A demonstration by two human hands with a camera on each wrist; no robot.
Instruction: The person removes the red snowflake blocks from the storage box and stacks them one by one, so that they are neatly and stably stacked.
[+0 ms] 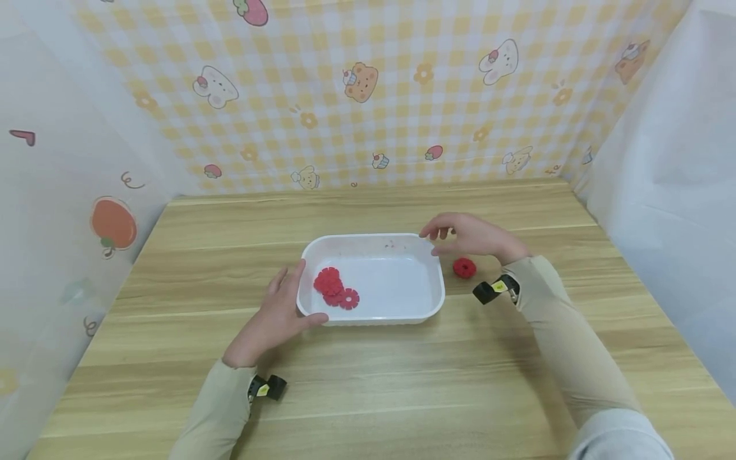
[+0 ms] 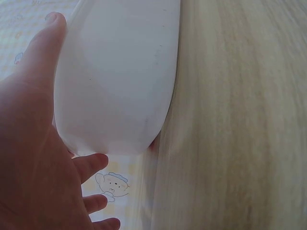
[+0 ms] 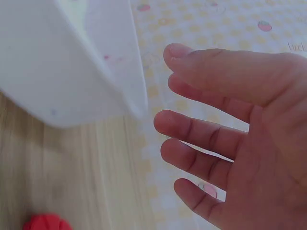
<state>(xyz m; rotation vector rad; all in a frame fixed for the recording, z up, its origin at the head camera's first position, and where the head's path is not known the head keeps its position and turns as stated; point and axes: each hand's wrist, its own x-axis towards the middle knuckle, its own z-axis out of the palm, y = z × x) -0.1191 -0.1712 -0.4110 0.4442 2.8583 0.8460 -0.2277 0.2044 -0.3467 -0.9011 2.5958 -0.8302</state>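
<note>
A white rectangular plastic tray (image 1: 374, 319) lies on the table, with several flat red notched discs (image 1: 329, 281) overlapping at its left end. My left hand (image 1: 280, 313) holds the tray's left front corner, thumb along the front rim and index finger against the left end. In the left wrist view the other fingers spread away from the tray (image 2: 115, 72). Beside the tray's right back corner is my right hand (image 1: 474, 235), its fingers loosely bent around nothing. The right wrist view shows a gap between these fingertips and the tray wall.
A small red piece (image 1: 464, 268), apparently more discs together, lies right of the tray under the right wrist. The wooden table (image 1: 379, 396) meets a yellow checked cloth (image 1: 402, 121) at the back. White sheets (image 1: 655, 147) hang at both sides.
</note>
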